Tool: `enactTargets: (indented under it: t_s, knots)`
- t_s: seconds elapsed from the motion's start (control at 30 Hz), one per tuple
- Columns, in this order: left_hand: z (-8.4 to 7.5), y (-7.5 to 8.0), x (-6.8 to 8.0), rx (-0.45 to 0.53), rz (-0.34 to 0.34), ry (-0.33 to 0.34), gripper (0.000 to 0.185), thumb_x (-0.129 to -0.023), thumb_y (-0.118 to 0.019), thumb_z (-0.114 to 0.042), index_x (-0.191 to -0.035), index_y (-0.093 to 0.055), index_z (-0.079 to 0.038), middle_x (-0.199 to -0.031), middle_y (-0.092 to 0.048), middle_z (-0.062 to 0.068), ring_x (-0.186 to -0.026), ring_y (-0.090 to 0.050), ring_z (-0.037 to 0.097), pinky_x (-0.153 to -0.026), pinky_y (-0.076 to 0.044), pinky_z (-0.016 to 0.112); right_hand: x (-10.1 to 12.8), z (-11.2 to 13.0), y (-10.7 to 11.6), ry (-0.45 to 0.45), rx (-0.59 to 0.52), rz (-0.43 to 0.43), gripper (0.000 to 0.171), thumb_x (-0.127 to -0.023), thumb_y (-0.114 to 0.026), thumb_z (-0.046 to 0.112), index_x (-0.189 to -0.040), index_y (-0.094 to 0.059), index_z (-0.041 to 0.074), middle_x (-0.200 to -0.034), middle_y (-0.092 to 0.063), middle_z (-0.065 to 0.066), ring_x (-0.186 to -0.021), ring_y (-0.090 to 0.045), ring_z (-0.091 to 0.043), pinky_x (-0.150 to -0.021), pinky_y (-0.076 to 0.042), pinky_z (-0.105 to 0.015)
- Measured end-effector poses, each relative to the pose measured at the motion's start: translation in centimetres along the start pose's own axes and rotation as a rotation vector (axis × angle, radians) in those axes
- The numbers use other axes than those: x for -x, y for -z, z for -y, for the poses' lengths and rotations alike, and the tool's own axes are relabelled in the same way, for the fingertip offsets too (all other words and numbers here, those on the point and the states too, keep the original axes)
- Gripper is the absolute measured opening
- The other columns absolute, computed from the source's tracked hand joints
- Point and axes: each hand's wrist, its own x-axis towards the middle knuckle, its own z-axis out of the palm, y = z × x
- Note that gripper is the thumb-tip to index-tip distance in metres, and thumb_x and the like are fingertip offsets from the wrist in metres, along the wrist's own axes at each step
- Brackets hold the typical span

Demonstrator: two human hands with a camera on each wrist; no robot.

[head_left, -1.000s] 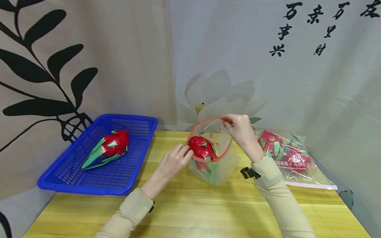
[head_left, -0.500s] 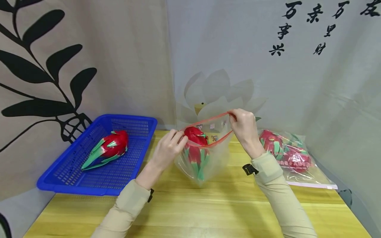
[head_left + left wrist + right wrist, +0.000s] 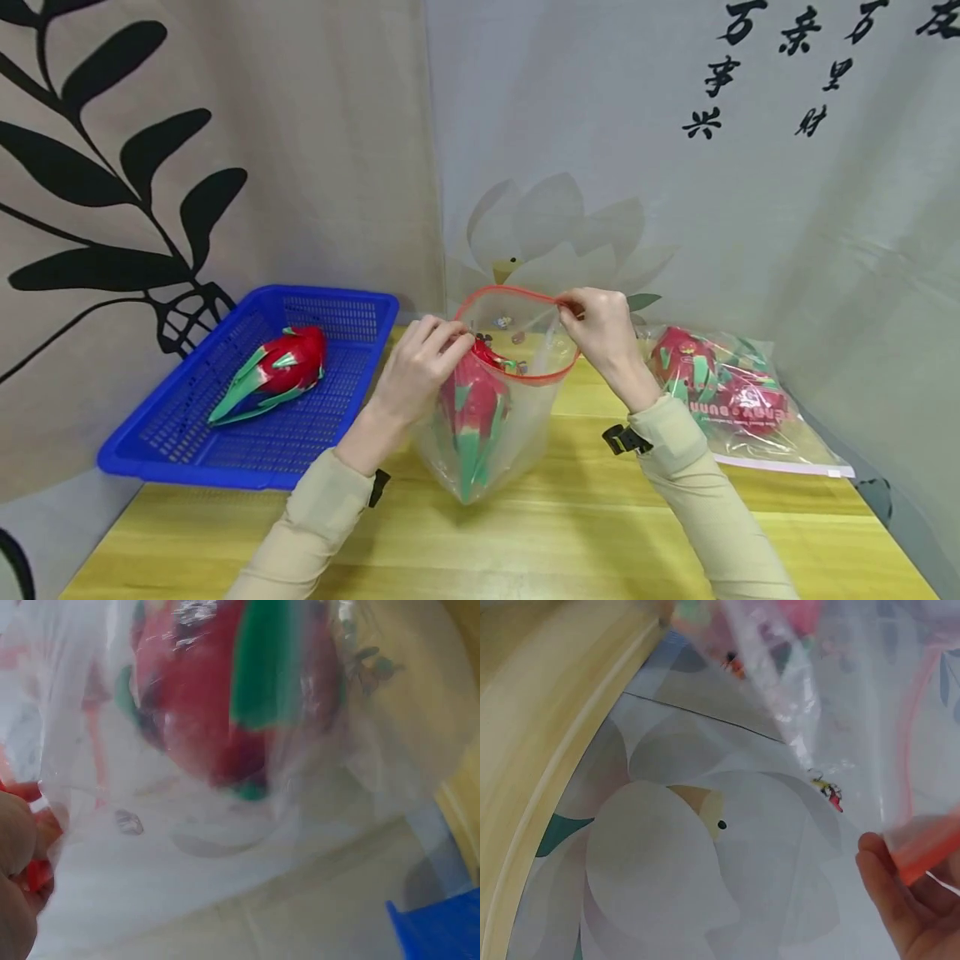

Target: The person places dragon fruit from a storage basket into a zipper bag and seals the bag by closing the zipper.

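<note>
At the middle of a pale yellow wooden tabletop [image 3: 570, 533], a person in beige sleeves holds open a clear plastic zip bag with a red rim [image 3: 517, 400], which stands upright with its lower tip touching the wood. The left hand [image 3: 420, 367] pinches the rim on the side of the bag nearest the blue perforated plastic basket [image 3: 187, 442], fingers curled over the edge; the right hand [image 3: 603, 333] pinches the opposite side of the rim between thumb and fingers, so the mouth of the bag gapes in a rounded oval. Inside the bag, a red dragon fruit with green scales [image 3: 472, 417] sits nose-down against the wall nearest the left hand, its top just below the rim. The left wrist view shows the same fruit [image 3: 225, 697] blurred through the film, with a fingertip at the red edge; the right wrist view shows fingers [image 3: 907, 900] gripping the red strip before a lotus-printed backdrop. To the left of the bag, the blue basket rests on the tabletop's corner and holds a second red dragon fruit [image 3: 273, 371] lying on its side. To the right of the bag, well apart, a sealed clear bag of dragon fruits [image 3: 720, 392] lies flat by the backdrop.
</note>
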Motion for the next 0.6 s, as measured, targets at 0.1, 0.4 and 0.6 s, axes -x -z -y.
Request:
enactTargets:
  t_s: [0.1,0.4,0.6]
  knots:
    - [-0.2,0.4,-0.5,0.051,0.007,0.017,0.017,-0.080,-0.066,0.005,-0.092,-0.069,-0.006,-0.093,-0.068,0.010,-0.081,-0.055,0.023,-0.067,-0.048,0.029,0.1,0.0,0.1,-0.022,-0.004,0.019,0.013,-0.082,-0.062,-0.003,-0.086,-0.074,-0.002,-0.079,-0.073,-0.016,-0.066,-0.070,-0.024,-0.059,-0.057,-0.035]
    - [0.5,0.1,-0.4,-0.012,-0.002,0.015,0.016,-0.078,-0.067,0.006,-0.090,-0.069,-0.004,-0.090,-0.068,0.011,-0.080,-0.056,0.024,-0.065,-0.047,0.029,-0.2,-0.9,-0.3,-0.098,0.008,-0.071,0.015,-0.084,-0.059,-0.001,-0.087,-0.074,-0.002,-0.080,-0.073,-0.018,-0.069,-0.070,-0.027,-0.059,-0.057,-0.037]
    - [1.1,-1.6,0.8,-0.121,-0.022,-0.031,0.014,-0.076,-0.067,0.010,-0.083,-0.068,-0.003,-0.086,-0.069,0.011,-0.078,-0.056,0.024,-0.066,-0.051,0.029,0.0,-1.7,-1.5,-0.058,-0.026,-0.203,0.013,-0.087,-0.059,-0.001,-0.087,-0.072,-0.004,-0.082,-0.072,-0.019,-0.072,-0.070,-0.028,-0.062,-0.059,-0.037]
